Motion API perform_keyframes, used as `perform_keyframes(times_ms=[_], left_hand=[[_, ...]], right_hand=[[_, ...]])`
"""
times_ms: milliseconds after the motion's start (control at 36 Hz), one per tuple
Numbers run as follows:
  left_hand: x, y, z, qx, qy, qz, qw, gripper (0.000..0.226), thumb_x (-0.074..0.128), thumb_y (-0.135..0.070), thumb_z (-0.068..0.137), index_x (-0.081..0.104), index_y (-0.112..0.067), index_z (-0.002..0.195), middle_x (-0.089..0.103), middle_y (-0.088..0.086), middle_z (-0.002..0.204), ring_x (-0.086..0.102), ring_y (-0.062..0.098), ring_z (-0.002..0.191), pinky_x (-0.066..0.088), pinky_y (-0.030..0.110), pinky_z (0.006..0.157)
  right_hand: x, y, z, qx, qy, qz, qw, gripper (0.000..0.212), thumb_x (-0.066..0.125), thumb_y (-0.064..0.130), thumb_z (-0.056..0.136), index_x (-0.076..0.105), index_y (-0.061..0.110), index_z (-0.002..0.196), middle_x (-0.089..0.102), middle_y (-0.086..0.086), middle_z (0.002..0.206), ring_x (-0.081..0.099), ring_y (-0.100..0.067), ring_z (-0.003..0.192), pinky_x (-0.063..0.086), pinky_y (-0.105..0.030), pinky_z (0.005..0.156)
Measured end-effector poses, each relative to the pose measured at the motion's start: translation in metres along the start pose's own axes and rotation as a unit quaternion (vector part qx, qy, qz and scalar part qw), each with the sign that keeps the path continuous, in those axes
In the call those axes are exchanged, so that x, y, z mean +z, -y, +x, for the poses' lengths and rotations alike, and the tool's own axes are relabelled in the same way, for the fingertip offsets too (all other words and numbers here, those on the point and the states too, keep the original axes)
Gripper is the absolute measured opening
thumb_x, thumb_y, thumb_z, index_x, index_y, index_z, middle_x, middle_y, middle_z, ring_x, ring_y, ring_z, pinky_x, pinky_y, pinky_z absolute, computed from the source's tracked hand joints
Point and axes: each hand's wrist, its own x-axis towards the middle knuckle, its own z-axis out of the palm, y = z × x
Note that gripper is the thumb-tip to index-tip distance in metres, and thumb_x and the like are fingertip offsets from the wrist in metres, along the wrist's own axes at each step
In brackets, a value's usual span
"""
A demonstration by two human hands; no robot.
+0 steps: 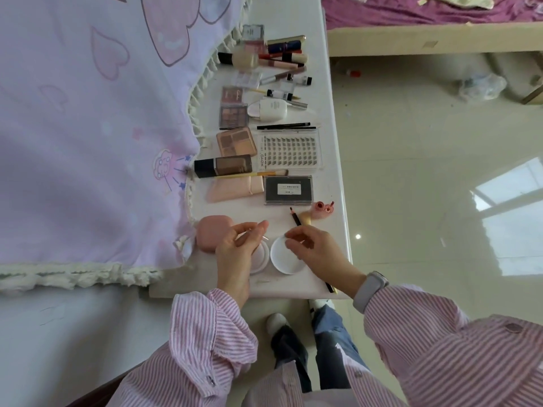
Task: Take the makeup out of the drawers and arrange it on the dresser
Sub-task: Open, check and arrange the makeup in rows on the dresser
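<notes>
On the near end of the white dresser top (pixel 329 160), my left hand (pixel 239 248) pinches a thin clear piece between thumb and fingertips, above a round white compact (pixel 261 261) that it partly hides. My right hand (pixel 313 249) holds the upper edge of a round white lid (pixel 283 259) lying beside the compact. A dark pencil (pixel 295 218) runs under my right hand. A pink rounded case (pixel 210 233) lies just left of my left hand. Further back sit a black lash box (pixel 289 189), a lash tray (pixel 289 151), a peach tube (pixel 235 188) and eyeshadow palettes (pixel 235 141).
A pink patterned cloth with a tassel fringe (pixel 88 127) covers everything left of the dresser. Lipsticks, brushes and bottles (pixel 279 57) crowd the far end. A small pink holder (pixel 321 210) stands by the right edge. Glossy floor (pixel 426 186) lies to the right, a bed (pixel 426 30) beyond it.
</notes>
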Motion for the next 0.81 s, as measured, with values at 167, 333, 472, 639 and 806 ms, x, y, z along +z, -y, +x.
perform_keyframes(times_ms=[167, 333, 472, 639, 806], left_hand=[[0.003, -0.003, -0.002, -0.028, -0.018, -0.005, 0.999, 0.010, 0.069, -0.012, 0.078, 0.066, -0.020, 0.084, 0.065, -0.007, 0.082, 0.058, 0.001, 0.074, 0.041, 0.018, 0.070], [-0.008, -0.005, 0.001, -0.001, -0.014, 0.061, 0.998, 0.013, 0.068, -0.018, 0.081, 0.069, -0.026, 0.092, 0.066, -0.011, 0.088, 0.057, 0.003, 0.082, 0.043, 0.006, 0.065], [-0.030, -0.006, 0.016, 0.147, -0.100, 0.257, 0.950, 0.028, 0.065, -0.020, 0.084, 0.059, -0.024, 0.111, 0.055, -0.006, 0.104, 0.052, 0.013, 0.097, 0.041, 0.014, 0.076], [-0.051, 0.005, 0.038, 0.153, -0.130, 0.502, 0.842, 0.050, 0.065, -0.018, 0.081, 0.049, -0.010, 0.128, 0.046, 0.018, 0.132, 0.038, 0.035, 0.122, 0.034, 0.046, 0.100], [-0.054, 0.006, 0.053, 0.115, -0.084, 0.582, 0.800, 0.070, 0.060, -0.040, 0.085, 0.029, -0.011, 0.141, 0.033, 0.018, 0.144, 0.029, 0.034, 0.132, 0.026, 0.048, 0.105]], right_hand=[[0.018, 0.015, 0.006, 0.028, 0.043, 0.095, 0.994, 0.013, 0.057, 0.019, 0.090, 0.059, 0.015, 0.102, 0.062, 0.003, 0.086, 0.054, -0.005, 0.069, 0.042, -0.015, 0.064], [0.025, 0.015, 0.015, 0.017, 0.014, 0.044, 0.999, 0.003, 0.057, 0.018, 0.090, 0.057, 0.019, 0.087, 0.058, 0.011, 0.077, 0.055, -0.004, 0.072, 0.042, -0.013, 0.068], [0.021, 0.008, 0.033, -0.004, -0.097, -0.184, 0.978, 0.015, 0.052, 0.023, 0.092, 0.059, 0.011, 0.090, 0.058, 0.001, 0.086, 0.054, -0.016, 0.075, 0.045, -0.029, 0.068], [0.027, 0.007, 0.046, -0.014, -0.089, -0.376, 0.922, 0.020, 0.043, 0.024, 0.093, 0.057, 0.009, 0.099, 0.062, -0.005, 0.104, 0.058, -0.025, 0.090, 0.042, -0.032, 0.070], [0.032, 0.013, 0.047, -0.007, -0.070, -0.370, 0.926, 0.036, 0.045, 0.034, 0.092, 0.043, 0.013, 0.122, 0.061, -0.006, 0.111, 0.059, -0.028, 0.098, 0.037, -0.032, 0.068]])
